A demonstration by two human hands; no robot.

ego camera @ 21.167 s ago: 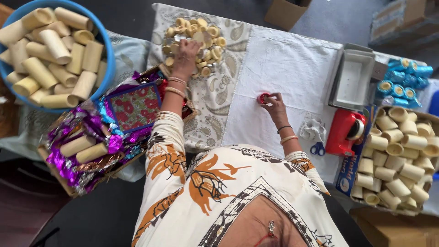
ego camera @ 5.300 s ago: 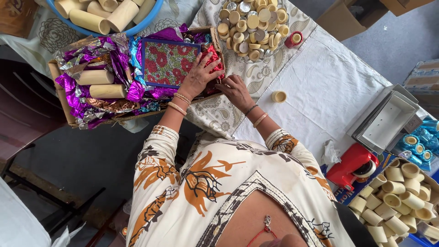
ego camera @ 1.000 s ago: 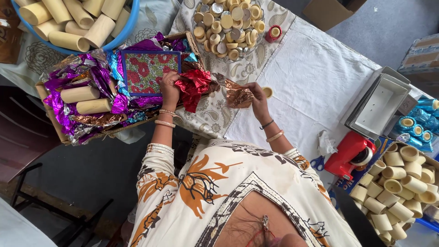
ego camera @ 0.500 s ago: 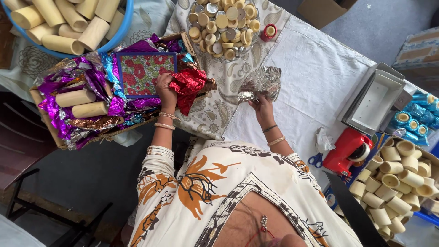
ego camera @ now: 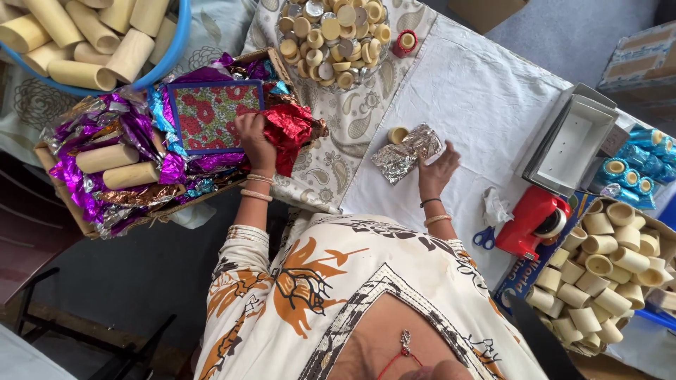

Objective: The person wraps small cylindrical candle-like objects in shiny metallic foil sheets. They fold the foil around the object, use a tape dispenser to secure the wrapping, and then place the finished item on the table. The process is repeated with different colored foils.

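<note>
The left hand (ego camera: 255,143) is closed on a crumpled sheet of red foil (ego camera: 290,132) at the near edge of the cardboard tray (ego camera: 84,225), fingers bunched into its folds, while the right hand (ego camera: 436,171) rests flat on the white tablecloth (ego camera: 486,91) with its fingertips pinching or pressing the edge of a silver foil sheet (ego camera: 407,152); whether it has truly gripped the silver sheet cannot be told. Both foils look thin, light and crinkly: they should crease and tear easily, slide a little on cloth, and are best taken by an edge or corner with a soft pinch rather than a squeeze. Just beside the silver foil, touching or nearly so, sits a small beige cap (ego camera: 398,134). The tray under the left hand is heaped with purple and blue foil (ego camera: 105,127), two cardboard tubes (ego camera: 120,165) and a floral-patterned box lid (ego camera: 215,116), which crowd the red sheet closely. Further out stand a clear bowl of caps (ego camera: 331,35), a small red-rimmed cap (ego camera: 406,41), a blue basin of tubes (ego camera: 84,42), a grey tray (ego camera: 574,144), a red tape dispenser (ego camera: 531,222), blue-handled scissors (ego camera: 484,239) and a box of short tubes (ego camera: 598,274), all well apart from the hands.
</note>
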